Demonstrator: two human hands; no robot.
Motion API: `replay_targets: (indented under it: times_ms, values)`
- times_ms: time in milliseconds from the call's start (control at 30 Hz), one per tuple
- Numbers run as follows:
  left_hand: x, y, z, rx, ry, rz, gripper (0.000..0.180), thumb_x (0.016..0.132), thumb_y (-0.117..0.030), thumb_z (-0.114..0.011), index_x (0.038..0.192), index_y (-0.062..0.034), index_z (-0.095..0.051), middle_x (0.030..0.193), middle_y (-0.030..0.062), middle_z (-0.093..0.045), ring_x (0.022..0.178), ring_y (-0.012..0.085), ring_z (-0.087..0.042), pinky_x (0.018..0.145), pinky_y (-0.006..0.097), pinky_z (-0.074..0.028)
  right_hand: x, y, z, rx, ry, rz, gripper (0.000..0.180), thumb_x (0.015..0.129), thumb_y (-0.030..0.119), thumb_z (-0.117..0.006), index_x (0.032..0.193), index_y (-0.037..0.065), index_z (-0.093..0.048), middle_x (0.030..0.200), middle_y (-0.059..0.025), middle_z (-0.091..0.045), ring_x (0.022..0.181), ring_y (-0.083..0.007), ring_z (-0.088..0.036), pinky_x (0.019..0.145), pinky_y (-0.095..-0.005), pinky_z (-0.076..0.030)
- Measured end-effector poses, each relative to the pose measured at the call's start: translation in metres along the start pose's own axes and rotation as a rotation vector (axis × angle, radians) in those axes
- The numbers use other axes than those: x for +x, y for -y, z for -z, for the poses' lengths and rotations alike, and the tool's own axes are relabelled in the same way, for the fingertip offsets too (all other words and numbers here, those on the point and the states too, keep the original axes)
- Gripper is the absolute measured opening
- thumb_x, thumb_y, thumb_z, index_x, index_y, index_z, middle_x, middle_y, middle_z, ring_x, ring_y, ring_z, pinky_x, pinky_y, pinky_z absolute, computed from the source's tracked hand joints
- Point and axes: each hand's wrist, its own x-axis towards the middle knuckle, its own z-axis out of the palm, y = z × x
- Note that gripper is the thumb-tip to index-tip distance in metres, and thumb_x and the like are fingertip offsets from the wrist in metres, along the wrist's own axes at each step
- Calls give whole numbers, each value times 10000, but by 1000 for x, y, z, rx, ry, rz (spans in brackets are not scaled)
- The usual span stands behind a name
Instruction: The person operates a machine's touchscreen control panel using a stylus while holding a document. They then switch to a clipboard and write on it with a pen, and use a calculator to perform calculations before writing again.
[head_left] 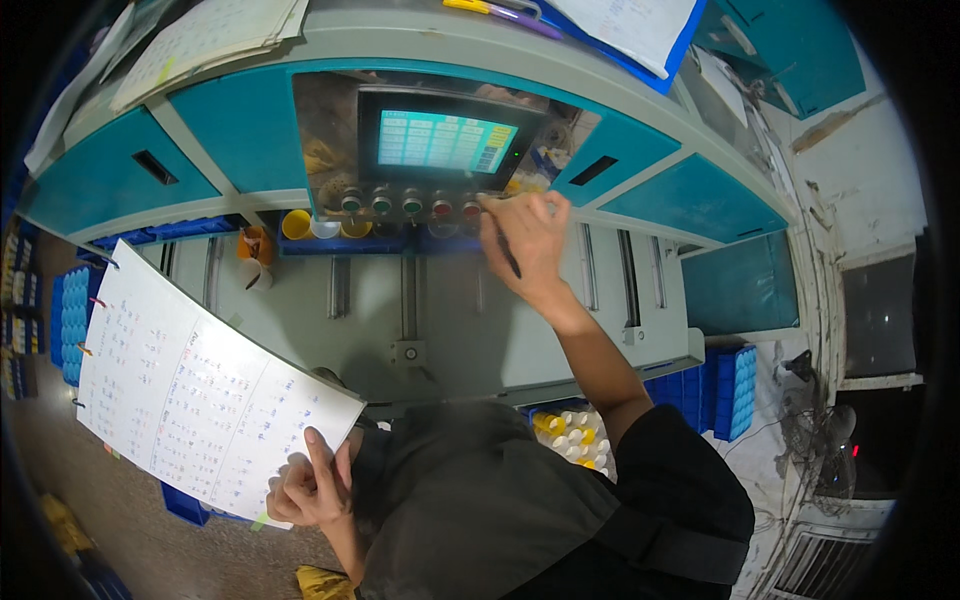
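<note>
My left hand [315, 485] grips the lower right edge of a ring-bound notebook [200, 390], with the index finger stretched along the page. Handwritten columns in blue and some red cover its white sheet. My right hand [528, 235] is raised in front of the machine's control panel, its fingers bent beside the rightmost red push button [472, 210]. A thin dark pen [511, 256] seems to lie in this hand, partly hidden by the fingers. Whether a fingertip touches the button cannot be seen. Above the row of buttons, a touch screen [445, 142] is lit with a grid of cells.
Papers [215, 40], a blue clipboard [640, 40] and a yellow-purple pen [505, 17] lie on the machine top. Below the panel is a pale slotted bed [450, 320] with yellow and white cups [297, 224] along its back. Blue crates [735, 390] and a fan [815, 440] stand right.
</note>
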Motion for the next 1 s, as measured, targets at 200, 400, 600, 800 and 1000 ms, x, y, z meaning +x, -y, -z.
replay_targets:
  times_ms: [200, 400, 600, 800, 1000]
  values:
    - [0, 1, -1, 9, -15, -3, 506, 843, -561, -793, 1215, -218, -800, 766, -24, -479, 789, 191, -451, 816, 382, -384, 13, 7, -14, 42, 20, 67, 331, 804, 37, -761, 1131, 62, -718, 867, -6, -657, 836, -195, -599, 838, -416, -361]
    - [-1, 0, -2, 15, 2, 11, 507, 832, -557, -801, 1221, -232, -798, 769, -27, -481, 798, 194, -452, 823, 388, -390, 16, 2, -6, -33, -41, 5, 295, 820, 55, -758, 1112, 68, -718, 853, -7, -659, 837, -201, -612, 842, -433, -359]
    - [-2, 1, -1, 17, 13, 2, 513, 840, -559, -796, 1233, -228, -792, 770, -28, -483, 802, 193, -448, 823, 385, -387, 13, -7, 5, -87, -93, -41, 274, 800, 40, -754, 1072, 68, -731, 845, -17, -688, 838, -206, -612, 881, -446, -328]
    - [-1, 0, 1, 16, 25, 4, 516, 843, -556, -794, 1232, -216, -792, 768, -25, -479, 791, 193, -444, 820, 386, -383, 7, -14, 10, -118, -106, -60, 270, 802, 35, -750, 1069, 68, -732, 847, -25, -702, 833, -206, -605, 887, -453, -324]
    - [0, 1, 0, 18, 7, -6, 505, 854, -556, -784, 1235, -225, -791, 764, -28, -471, 786, 191, -442, 812, 384, -382, 8, -5, 9, -65, -57, -49, 269, 807, 33, -748, 1072, 74, -726, 850, -24, -702, 835, -201, -609, 894, -455, -326]
